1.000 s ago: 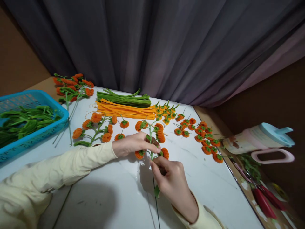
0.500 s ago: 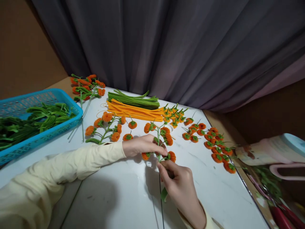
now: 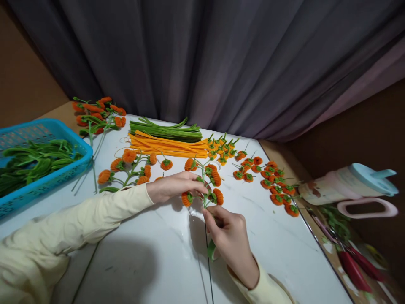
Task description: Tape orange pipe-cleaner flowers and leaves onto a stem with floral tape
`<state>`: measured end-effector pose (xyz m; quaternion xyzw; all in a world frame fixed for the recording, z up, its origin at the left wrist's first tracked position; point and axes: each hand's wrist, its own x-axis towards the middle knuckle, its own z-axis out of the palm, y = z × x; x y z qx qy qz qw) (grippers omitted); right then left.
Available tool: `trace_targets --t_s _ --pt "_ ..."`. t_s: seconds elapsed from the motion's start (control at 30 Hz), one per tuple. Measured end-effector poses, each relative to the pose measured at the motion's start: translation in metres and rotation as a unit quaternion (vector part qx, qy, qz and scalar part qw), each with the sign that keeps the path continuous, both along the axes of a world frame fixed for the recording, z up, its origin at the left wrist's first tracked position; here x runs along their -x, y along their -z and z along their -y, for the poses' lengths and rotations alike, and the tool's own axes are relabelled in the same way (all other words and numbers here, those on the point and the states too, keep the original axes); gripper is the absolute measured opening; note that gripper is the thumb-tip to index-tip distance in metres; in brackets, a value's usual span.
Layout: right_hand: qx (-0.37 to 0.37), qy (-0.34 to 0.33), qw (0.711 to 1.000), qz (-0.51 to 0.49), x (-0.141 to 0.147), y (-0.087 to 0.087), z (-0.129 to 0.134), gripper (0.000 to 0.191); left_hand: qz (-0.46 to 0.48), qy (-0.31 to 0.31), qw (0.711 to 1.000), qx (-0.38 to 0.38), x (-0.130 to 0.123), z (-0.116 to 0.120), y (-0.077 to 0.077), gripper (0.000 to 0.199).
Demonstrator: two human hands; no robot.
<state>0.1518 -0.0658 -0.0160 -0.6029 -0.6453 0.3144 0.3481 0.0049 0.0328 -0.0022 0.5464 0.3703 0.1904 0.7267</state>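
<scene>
A green craft branch (image 3: 204,172) with several small orange pumpkin-shaped fruits made of fuzzy pipe cleaner stands upright between my hands. My left hand (image 3: 172,185) reaches across from the left, its fingers closed around the middle of the branch, among the fruits. Lower down, my right hand (image 3: 232,234) pinches the bottom of the stem between thumb and index finger. A green strip (image 3: 211,250), looking like floral tape, hangs in a loop beneath the right fingers. Left of my hands lies another fruited branch (image 3: 130,172), partly behind my left forearm.
Green pipe cleaners (image 3: 164,130) and orange pipe cleaners (image 3: 171,145) lie at the back. Loose orange fruits (image 3: 275,179) cluster to the right. A blue basket (image 3: 47,185) holds green leaves. A tumbler (image 3: 335,185) and red-handled pliers (image 3: 354,270) lie at the right.
My left fingers have shifted from the right-hand fruit's twig to the main stem. The right hand keeps its pinch on the stem. The whole view has shifted slightly.
</scene>
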Motion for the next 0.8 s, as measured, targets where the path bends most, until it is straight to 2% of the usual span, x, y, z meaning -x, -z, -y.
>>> trace_targets --t_s 0.17,0.43,0.67,0.8 --pt "-0.007 0.000 1.000 0.004 0.000 0.001 0.002 0.031 -0.012 0.015 1.000 0.008 0.004 -0.003 -0.005 0.018" --pt "0.038 0.001 0.997 -0.069 -0.001 0.003 0.000 0.032 0.050 0.034 0.998 0.031 0.000 0.001 0.005 0.027" --pt "0.044 -0.007 0.997 -0.071 -0.002 0.000 -0.001 0.032 -0.051 0.088 0.994 -0.028 0.002 0.002 0.001 0.021" --pt "0.097 -0.007 0.990 -0.103 -0.005 -0.004 -0.004 0.032 -0.112 0.080 0.985 -0.102 0.003 0.004 0.002 0.029"
